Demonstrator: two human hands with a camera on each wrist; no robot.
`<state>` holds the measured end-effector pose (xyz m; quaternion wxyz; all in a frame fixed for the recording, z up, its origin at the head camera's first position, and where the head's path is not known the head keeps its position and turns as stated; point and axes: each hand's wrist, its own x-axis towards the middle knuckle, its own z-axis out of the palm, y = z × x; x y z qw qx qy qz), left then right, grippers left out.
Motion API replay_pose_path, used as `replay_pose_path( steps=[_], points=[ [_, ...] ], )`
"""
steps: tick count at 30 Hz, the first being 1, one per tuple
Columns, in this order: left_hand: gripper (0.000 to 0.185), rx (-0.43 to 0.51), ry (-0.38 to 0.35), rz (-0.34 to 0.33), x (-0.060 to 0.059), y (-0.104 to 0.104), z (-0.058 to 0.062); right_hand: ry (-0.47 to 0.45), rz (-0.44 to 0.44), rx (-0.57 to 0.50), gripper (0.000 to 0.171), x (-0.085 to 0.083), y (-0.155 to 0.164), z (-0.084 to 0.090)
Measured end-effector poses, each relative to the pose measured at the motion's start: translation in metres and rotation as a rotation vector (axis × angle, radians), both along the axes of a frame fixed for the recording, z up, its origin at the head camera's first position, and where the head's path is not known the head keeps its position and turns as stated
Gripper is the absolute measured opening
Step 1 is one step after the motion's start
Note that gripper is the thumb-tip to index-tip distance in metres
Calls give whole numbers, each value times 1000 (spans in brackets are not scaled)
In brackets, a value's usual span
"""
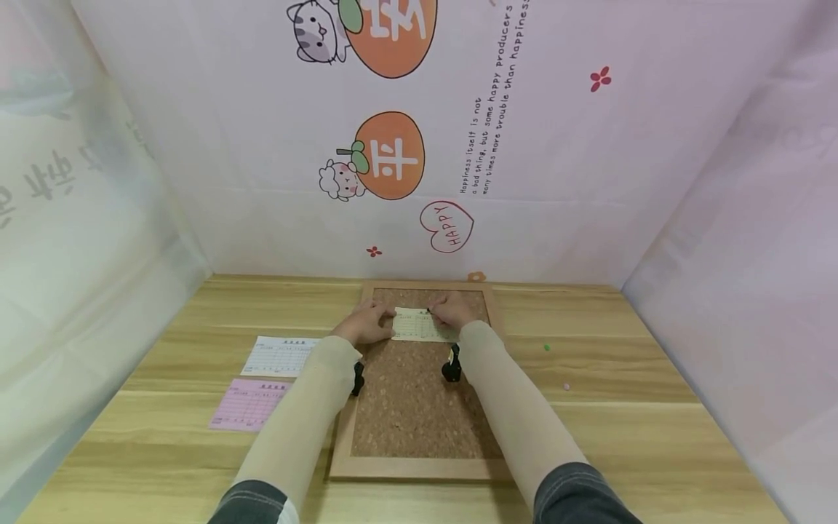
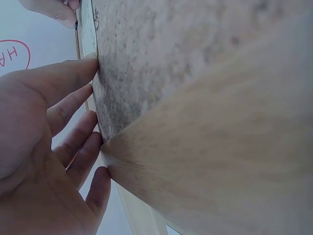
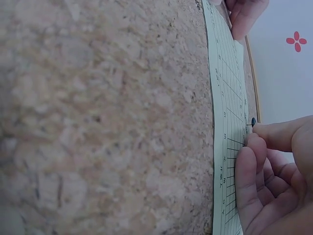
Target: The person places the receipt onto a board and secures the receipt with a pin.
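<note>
Crosswise, pale green slip (image 1: 421,325) on cork board (image 1: 412,407).

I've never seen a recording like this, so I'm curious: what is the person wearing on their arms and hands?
Both forearms are covered by snug, thin beige sleeves that end at the wrists. Above them, near the elbows, darker grey denim-like cuffs show. A small black device is strapped under each wrist. The left hand and right hand are bare: no gloves, rings or watch visible.
</note>
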<state>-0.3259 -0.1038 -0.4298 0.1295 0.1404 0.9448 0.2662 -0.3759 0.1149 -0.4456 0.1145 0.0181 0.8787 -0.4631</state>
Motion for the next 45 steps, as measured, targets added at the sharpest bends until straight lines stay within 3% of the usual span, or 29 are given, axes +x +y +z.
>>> replay_pose_path(
  steps=[17, 23, 27, 40, 45],
  points=[
    [46, -2, 7, -5, 1, 0, 5, 28, 1, 55, 22, -2, -1, 2],
    [46, 15, -9, 6, 2, 2, 6, -9, -2, 146, 45, 0, -3, 6],
    [46, 16, -5, 11, 2, 2, 6, -10, -4, 197, 49, 2, -6, 9],
    [47, 31, -17, -4, 5, 1, 5, 6, -34, 191, 28, 6, -5, 4],
    [48, 31, -29, 4, 2, 1, 2, 25, -25, 166, 27, 5, -3, 0]
  ],
)
